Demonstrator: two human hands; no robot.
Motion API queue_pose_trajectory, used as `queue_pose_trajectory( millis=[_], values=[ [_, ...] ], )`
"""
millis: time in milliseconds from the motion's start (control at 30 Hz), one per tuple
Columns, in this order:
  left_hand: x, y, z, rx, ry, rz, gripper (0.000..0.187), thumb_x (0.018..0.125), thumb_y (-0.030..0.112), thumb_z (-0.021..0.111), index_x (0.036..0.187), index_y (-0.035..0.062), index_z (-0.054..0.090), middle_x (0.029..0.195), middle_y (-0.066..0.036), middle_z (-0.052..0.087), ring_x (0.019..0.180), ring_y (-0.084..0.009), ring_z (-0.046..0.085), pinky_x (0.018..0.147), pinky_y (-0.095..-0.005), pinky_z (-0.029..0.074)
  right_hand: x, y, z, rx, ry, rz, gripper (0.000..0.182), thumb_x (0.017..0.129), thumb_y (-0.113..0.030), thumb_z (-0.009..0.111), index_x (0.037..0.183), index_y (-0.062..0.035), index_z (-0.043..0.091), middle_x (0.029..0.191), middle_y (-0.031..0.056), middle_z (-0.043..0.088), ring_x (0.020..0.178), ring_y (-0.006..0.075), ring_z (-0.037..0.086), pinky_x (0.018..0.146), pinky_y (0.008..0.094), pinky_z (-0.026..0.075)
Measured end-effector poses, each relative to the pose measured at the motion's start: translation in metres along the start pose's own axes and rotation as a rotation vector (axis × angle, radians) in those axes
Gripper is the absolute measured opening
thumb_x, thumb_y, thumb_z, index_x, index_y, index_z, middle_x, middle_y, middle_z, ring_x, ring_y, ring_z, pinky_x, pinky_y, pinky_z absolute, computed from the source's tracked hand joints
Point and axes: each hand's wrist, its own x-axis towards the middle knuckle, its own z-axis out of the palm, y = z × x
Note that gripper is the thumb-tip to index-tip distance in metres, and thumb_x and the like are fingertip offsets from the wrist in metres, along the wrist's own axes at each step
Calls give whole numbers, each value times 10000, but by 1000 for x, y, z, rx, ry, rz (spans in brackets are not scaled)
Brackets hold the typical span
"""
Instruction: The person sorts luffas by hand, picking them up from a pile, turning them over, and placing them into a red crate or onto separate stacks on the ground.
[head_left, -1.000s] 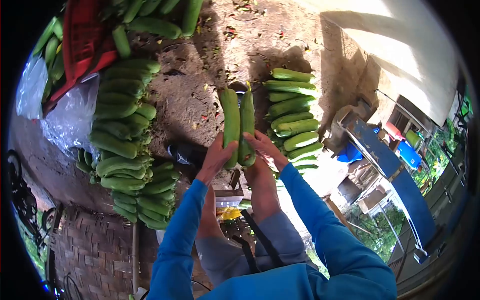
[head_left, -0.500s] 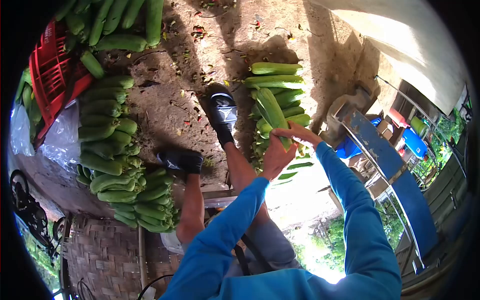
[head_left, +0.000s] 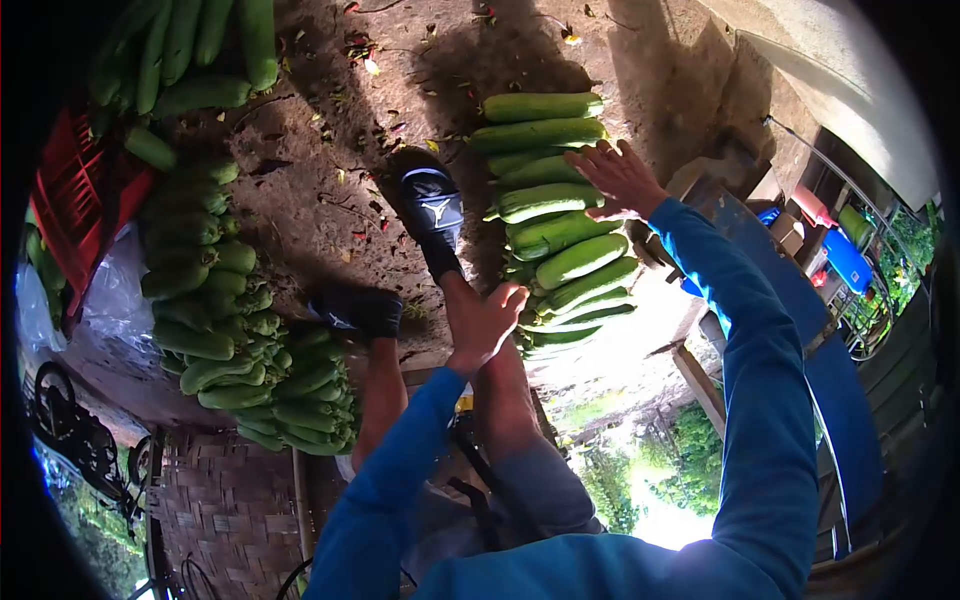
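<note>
Long green gourds (head_left: pixel 552 203) lie side by side in a stacked row on the dirt floor, in front and to the right of my feet. My right hand (head_left: pixel 622 183) is spread open over the right end of the row, with its fingertips overlapping the upper gourds. Lower down, my left hand (head_left: pixel 482 322) hangs near my knee, left of the row. Its fingers are loosely extended with nothing in them. One paler gourd (head_left: pixel 580 260) lies on top in the middle of the row.
A larger heap of gourds (head_left: pixel 205 300) lies to the left, beside a red plastic crate (head_left: pixel 95 190) and clear plastic bags (head_left: pixel 120 285). More gourds (head_left: pixel 205 40) lie at the upper left. A long blue panel (head_left: pixel 835 420) stands on the right. My sandalled foot (head_left: pixel 432 205) is just left of the row.
Both hands have let go of the gourd they held over the row. My right hand has moved up and spread; my left has drawn back left toward my knee.
</note>
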Motion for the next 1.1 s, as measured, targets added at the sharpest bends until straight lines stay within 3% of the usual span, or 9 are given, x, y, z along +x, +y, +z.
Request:
queue_pose_trajectory(
  millis=[33,100,200,500,667,867,933,1033,1100],
  values=[
    [-4,1,-9,6,-3,-3,393,984,392,500,1104,25,575,896,-60,601,761,-105,545,689,-269,451,3,-5,13,-99,31,51,1002,635,-512,770,1435,-125,308,1374,114,443,1273,302,426,1038,511,326],
    [-11,77,-31,-185,-66,-427,342,981,352,514,1077,35,598,886,-37,594,775,-90,541,693,-234,440,4,-16,21,-144,69,164,1056,684,-340,813,1515,-214,174,1473,95,349,1343,316,380,1088,540,291],
    [-20,88,-52,-99,-9,-296,296,982,304,503,1072,44,614,884,-24,587,783,-90,543,694,-230,440,2,-23,19,11,105,250,1061,686,-334,814,1517,-209,168,1481,96,330,1346,318,374,1082,532,309],
    [-17,100,-153,-263,219,-396,303,921,349,529,1041,85,617,846,13,565,699,-63,505,608,-223,399,-43,19,53,512,315,712,678,736,-447,738,1225,-42,501,1260,223,452,1159,405,463,971,482,397],
    [-33,123,-202,-146,363,-289,377,935,464,520,1049,121,628,888,32,600,713,-49,524,594,-206,404,-54,2,34,550,220,582,633,758,-500,730,1138,-22,560,1121,220,520,1108,385,477,944,467,388],
    [-42,151,-215,-359,439,-159,314,931,410,524,974,104,579,813,48,491,646,-31,413,523,-177,298,9,-52,-6,1106,108,434,502,861,-456,688,1039,10,634,930,106,628,766,141,585,663,291,481],
    [-42,155,-214,-376,436,-174,317,933,415,528,968,105,581,816,48,497,648,-31,412,529,-184,305,35,-77,-33,1099,151,290,469,850,-409,698,957,44,644,715,118,636,622,176,601,595,320,492],
    [-43,155,-207,-485,398,-136,329,940,420,523,957,98,591,802,35,510,675,-44,446,583,-204,354,70,-111,-105,1099,-110,198,438,875,-390,681,876,47,654,684,74,615,629,123,589,558,292,472],
    [-42,150,-208,-556,360,-84,331,944,413,519,957,92,597,798,29,518,685,-54,463,598,-217,376,87,-132,-131,1067,40,160,419,874,-372,673,870,46,646,667,107,629,600,168,613,562,324,475]
  ],
)
